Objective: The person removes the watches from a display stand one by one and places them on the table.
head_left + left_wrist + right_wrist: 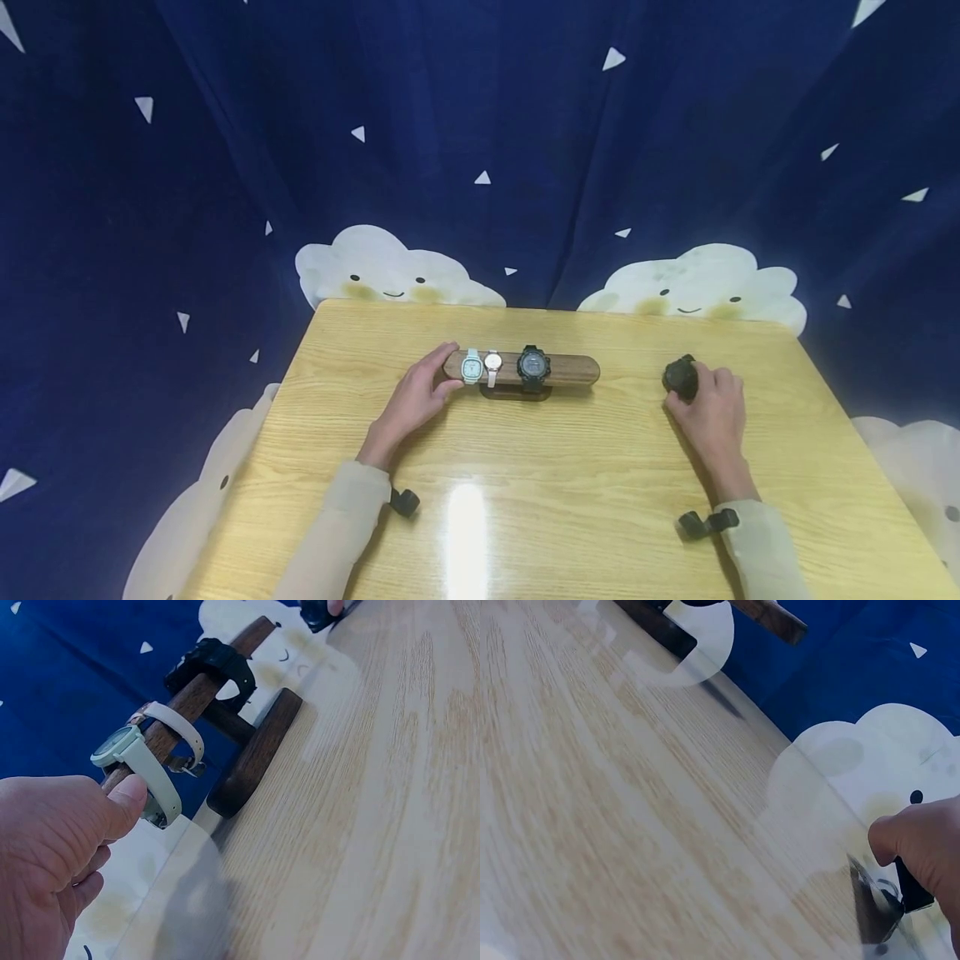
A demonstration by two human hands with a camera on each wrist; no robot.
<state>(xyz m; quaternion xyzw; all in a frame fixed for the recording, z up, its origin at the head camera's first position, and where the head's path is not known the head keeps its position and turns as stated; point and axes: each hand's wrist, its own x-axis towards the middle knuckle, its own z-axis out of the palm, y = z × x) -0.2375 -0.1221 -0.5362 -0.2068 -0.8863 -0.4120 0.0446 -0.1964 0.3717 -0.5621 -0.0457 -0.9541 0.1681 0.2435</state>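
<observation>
The left hand (411,397) grips a grained, round-ended wooden bar (576,369) at left; the right hand (714,410) holds a chunky black object (678,378).

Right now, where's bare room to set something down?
Bare table lies on the near side of the wooden stand, between the two sleeves; more lies between the stand's right end and the dark object in the right hand. The stand's left end is crowded: left hand, two pale watches.
</observation>
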